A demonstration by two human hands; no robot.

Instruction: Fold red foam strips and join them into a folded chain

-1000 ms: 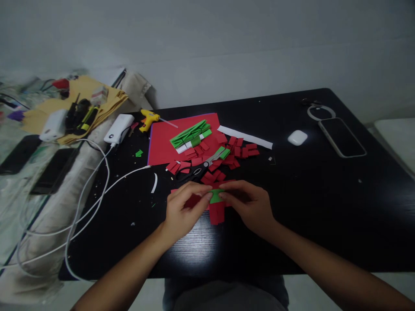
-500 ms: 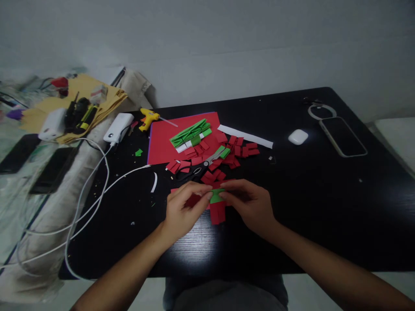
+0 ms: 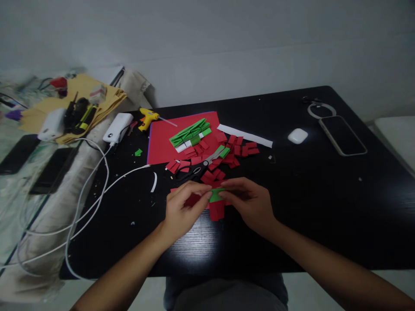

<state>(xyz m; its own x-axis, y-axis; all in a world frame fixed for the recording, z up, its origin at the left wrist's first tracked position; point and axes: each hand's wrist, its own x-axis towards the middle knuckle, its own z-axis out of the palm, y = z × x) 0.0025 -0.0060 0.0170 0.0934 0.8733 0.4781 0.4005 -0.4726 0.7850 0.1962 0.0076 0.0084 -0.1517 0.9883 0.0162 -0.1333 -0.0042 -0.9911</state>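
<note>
Between my two hands is a green paper strip with a red folded paper piece hanging below it. My left hand pinches the strip's left end between thumb and forefinger. The right end is pinched by my right hand in the same way. Just beyond my fingers lie several small red folded papers and black-handled scissors, whose blades reach a small green paper piece. Behind them, a green pleated paper bundle rests on a red sheet.
A yellow glue gun, a white power bank and white cables are at the left. A white paper strip lies behind the red pieces. To the right are a white earbud case and a phone on the black table.
Both hands keep the same pinch on the green paper strip. The red piece's lower end has tilted up very slightly; the rest looks the same.
</note>
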